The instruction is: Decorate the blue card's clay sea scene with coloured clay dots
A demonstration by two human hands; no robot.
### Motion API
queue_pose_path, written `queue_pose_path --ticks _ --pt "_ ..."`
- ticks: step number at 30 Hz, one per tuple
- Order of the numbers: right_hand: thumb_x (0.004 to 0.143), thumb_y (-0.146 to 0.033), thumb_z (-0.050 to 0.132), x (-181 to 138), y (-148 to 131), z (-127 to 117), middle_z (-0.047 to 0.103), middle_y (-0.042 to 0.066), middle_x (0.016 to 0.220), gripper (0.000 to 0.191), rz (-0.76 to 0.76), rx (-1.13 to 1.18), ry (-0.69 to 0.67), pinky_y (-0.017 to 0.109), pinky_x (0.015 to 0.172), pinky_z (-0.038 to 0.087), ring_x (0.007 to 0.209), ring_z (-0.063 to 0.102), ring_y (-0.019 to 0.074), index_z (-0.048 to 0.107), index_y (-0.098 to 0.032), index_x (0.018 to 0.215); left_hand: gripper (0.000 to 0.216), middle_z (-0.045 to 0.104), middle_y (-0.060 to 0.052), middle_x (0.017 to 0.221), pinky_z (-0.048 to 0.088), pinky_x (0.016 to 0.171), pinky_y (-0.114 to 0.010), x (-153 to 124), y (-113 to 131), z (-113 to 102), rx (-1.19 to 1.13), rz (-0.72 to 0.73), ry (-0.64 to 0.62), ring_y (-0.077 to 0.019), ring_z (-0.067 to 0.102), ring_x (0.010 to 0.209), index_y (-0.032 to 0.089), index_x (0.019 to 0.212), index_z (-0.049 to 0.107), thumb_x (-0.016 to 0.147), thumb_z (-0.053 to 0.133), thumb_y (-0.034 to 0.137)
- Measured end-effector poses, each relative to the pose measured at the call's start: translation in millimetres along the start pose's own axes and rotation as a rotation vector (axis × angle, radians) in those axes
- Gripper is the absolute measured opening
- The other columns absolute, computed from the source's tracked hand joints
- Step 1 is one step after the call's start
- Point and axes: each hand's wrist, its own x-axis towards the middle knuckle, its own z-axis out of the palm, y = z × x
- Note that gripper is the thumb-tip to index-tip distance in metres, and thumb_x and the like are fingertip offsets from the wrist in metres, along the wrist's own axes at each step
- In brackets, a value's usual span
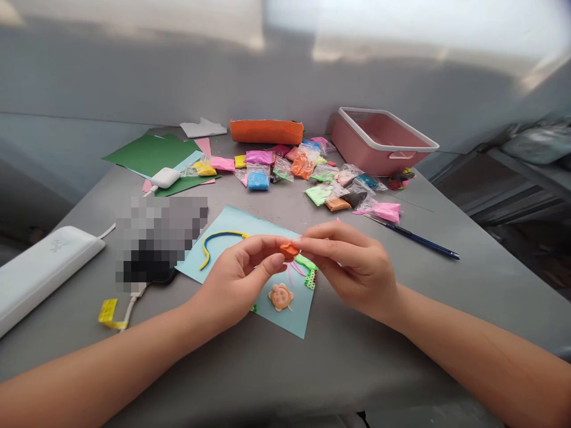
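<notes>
I hold a small lump of orange clay (289, 252) at the meeting point of two bare hands, above the upper right part of a light blue paper sheet (294, 321) on a grey table (357, 368). The relation that counts is side to side: the clay lies directly at the fingertips of both hands, so neither is nearer, and its visible part looks longer across than up and down, pointing from one hand to the other; fingers cover the rest of its outline. My left hand (243, 276) comes in from the lower left, pinching the lump with the thumb beneath and toward the camera, the forefinger stretched along the top. My right hand (361, 261) reaches from the lower right, wrist bent inward, back of the hand up, fingers together and touching the clay's right end; its thumb is hidden, so I cannot tell whether it pinches too. Below the hands, on the sheet and apart from the lump, lies a peach turtle-like figure (281, 296); a curved yellow-and-blue strip (206, 245) arcs beyond the left hand, and a green-and-white dotted piece (311, 279) sits by the sheet's right edge, just beside the right fingers.
</notes>
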Motion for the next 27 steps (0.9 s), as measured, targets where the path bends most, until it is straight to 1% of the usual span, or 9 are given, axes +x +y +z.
queue_pose_path --ticks 3,5,8,10,11,14,18,22,27 --pt "0.089 -0.001 0.062 0.2 0.9 4.8 0.071 0.014 0.112 0.03 -0.127 -0.042 -0.001 0.037 0.085 0.063 0.099 0.069 0.0195 0.072 -0.016 0.113 0.025 0.078 0.003 0.111 0.054 0.099 -0.022 -0.7 -1.6 -1.9 -0.087 -0.01 -0.065 -0.0127 0.068 0.112 0.032 0.109 0.078 0.089 0.075 0.045" --pt "0.088 -0.003 0.065 1.7 -1.7 6.3 0.073 0.015 0.109 0.025 -0.157 0.005 -0.017 0.039 0.091 0.061 0.103 0.069 0.0219 0.073 -0.013 0.109 0.021 0.078 0.003 0.102 0.055 0.093 -0.021 -0.7 -1.4 -3.2 -0.106 -0.058 -0.053 -0.0121 0.07 0.105 0.03 0.1 0.08 0.085 0.079 0.044" --pt "0.092 -0.007 0.061 7.6 -4.0 -3.6 0.075 0.011 0.103 0.021 -0.055 0.1 -0.017 0.036 0.091 0.06 0.102 0.071 0.0207 0.073 -0.017 0.105 0.019 0.076 0.004 0.085 0.054 0.079 -0.017 0.1 0.7 -4.4 -0.078 -0.095 0.024 -0.0088 0.069 0.085 0.025 0.083 0.077 0.075 0.089 0.036" --pt "0.092 -0.016 0.064 13.2 0.4 -20.5 0.075 0.007 0.1 0.014 0.115 -0.034 0.022 0.034 0.086 0.059 0.096 0.071 0.0196 0.073 -0.022 0.101 0.022 0.073 0.005 0.08 0.053 0.074 -0.017 1.0 2.1 -5.1 -0.021 -0.052 0.059 -0.008 0.067 0.078 0.022 0.079 0.074 0.073 0.09 0.035" --pt "0.092 -0.022 0.065 15.9 4.8 -31.3 0.075 0.005 0.096 0.008 0.248 -0.158 -0.009 0.033 0.08 0.058 0.089 0.071 0.019 0.073 -0.023 0.095 0.022 0.072 0.004 0.079 0.053 0.074 -0.018 1.3 2.4 -5.7 0.027 -0.021 0.065 -0.0086 0.067 0.078 0.023 0.082 0.073 0.075 0.088 0.036" --pt "0.089 -0.033 0.062 20.8 23.1 -63.8 0.074 0.005 0.102 0.015 0.651 -0.533 -0.433 0.034 0.07 0.051 0.083 0.068 0.0219 0.069 -0.022 0.097 0.025 0.072 0.001 0.083 0.054 0.078 -0.024 1.8 0.3 -8.4 0.296 0.08 0.052 -0.0134 0.069 0.084 0.024 0.108 0.072 0.09 0.072 0.041" --pt "0.081 -0.021 0.063 20.6 42.8 -80.8 0.071 0.008 0.105 0.023 0.917 -0.764 -0.791 0.03 0.064 0.043 0.084 0.066 0.0239 0.063 -0.021 0.103 0.028 0.072 -0.005 0.092 0.051 0.079 -0.03 2.1 -6.2 -12.3 0.763 0.277 -0.114 -0.0186 0.067 0.087 0.019 0.107 0.072 0.101 0.047 0.032" --pt "0.072 -0.006 0.06 21.6 48.6 -69.2 0.067 0.006 0.086 0.027 0.939 -0.809 -0.826 0.029 0.057 0.035 0.072 0.059 0.0217 0.058 -0.02 0.094 0.028 0.073 -0.006 0.092 0.05 0.082 -0.031 4.8 -6.5 -14.2 0.908 0.315 -0.254 -0.0209 0.067 0.091 0.02 0.099 0.068 0.102 0.043 0.033" --pt "0.069 -0.006 0.061 24.3 52.6 -65.1 0.055 0.002 0.066 0.02 0.902 -0.808 -0.797 0.03 0.053 0.025 0.057 0.046 0.017 0.047 -0.021 0.073 0.021 0.071 -0.004 0.08 0.048 0.078 -0.029 10.5 1.0 -15.9 0.95 0.301 -0.366 -0.0194 0.065 0.083 0.021 0.086 0.063 0.099 0.052 0.034"
